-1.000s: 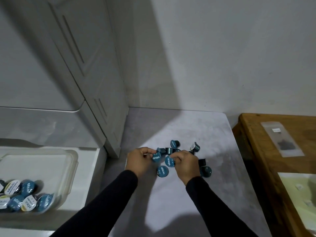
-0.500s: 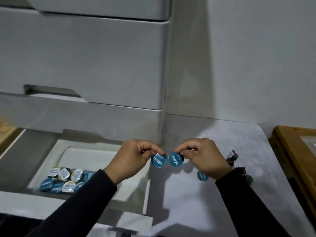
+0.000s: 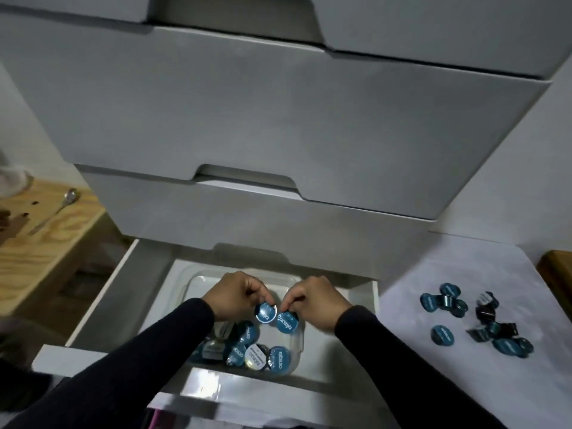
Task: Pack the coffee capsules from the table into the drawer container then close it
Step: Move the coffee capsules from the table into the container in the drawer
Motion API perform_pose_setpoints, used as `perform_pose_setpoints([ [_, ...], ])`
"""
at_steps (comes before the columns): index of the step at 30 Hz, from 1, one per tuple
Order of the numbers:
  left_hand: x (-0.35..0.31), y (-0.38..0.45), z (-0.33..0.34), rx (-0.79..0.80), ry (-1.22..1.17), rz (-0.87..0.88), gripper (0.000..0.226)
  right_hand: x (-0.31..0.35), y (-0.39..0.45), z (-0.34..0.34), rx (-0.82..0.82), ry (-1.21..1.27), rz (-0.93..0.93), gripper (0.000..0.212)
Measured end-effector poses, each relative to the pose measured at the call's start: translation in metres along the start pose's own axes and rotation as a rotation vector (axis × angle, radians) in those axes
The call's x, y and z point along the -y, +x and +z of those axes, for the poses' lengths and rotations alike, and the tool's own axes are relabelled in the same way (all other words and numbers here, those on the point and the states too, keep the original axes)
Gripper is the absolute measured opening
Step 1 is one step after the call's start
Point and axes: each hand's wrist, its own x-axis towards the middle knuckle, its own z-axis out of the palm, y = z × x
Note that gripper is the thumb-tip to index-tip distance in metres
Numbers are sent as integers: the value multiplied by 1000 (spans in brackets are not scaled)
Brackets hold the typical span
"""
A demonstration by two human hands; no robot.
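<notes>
A: Layout, keyed to the tub?
B: White cabinet (image 3: 278, 119) rises behind it, upper fronts shut. Bottom drawer (image 3: 102, 292) is pulled out, and the clear tub (image 3: 198, 278) sits inside it. Grey table (image 3: 464, 289) is right of the tub, beyond the drawer wall. Wooden bench (image 3: 46, 243) is well left of it, with a spoon (image 3: 58, 209) lying on it.

A: Arms?
B: Both in black sleeves, coming up from the bottom edge and converging over the tub. Wrists about level, backs of hands up, knuckles toward the cabinet.

A: Left hand?
B: Left hand (image 3: 235, 294) has its fingers curled, thumb and fingertips pinching the rim of a blue capsule (image 3: 265, 312), foil lid facing the camera.

A: Right?
B: Right hand (image 3: 315, 300) has the same grip, clamped on a second capsule (image 3: 287, 322) just right of the first. The two lids are touching or nearly so; can't tell which. Both are held above the tub's middle.

A: Remaining capsules?
B: A pile (image 3: 247, 348) fills the tub's near end, mostly blue lids, with one white. Loose ones (image 3: 473, 323) are scattered on the table, well right of the tub, some lid-up, some on their sides.
</notes>
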Motion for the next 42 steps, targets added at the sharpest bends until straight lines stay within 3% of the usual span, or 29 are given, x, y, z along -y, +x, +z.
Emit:
perform_pose_setpoints([
  [7, 17, 9, 6, 146, 4, 13, 29, 2, 22, 21, 91, -142, 18, 34],
  [14, 24, 15, 13, 238, 46, 51, 27, 2, 29, 33, 131, -271, 14, 29],
  [21, 23, 14, 15, 238, 72, 67, 18, 2, 27, 43, 104, -317, -11, 18],
  [27, 21, 11, 15, 222, 108, 48, 10, -2, 18, 44, 118, -321, -49, 30],
  [29, 16, 8, 14, 211, 154, 40, 10, -3, 13, 44, 79, -327, -37, 33],
  [33, 7, 0, 16, 174, 353, -2, 32, -4, -3, 43, -66, -336, -18, 37],
  [38, -15, -22, 32, -96, 387, -2, 35, -2, -29, 51, -511, -397, -123, 36],
  [42, -44, -43, 48, -301, 426, 64, 43, 1, -50, 46, -595, -415, -36, 40],
])
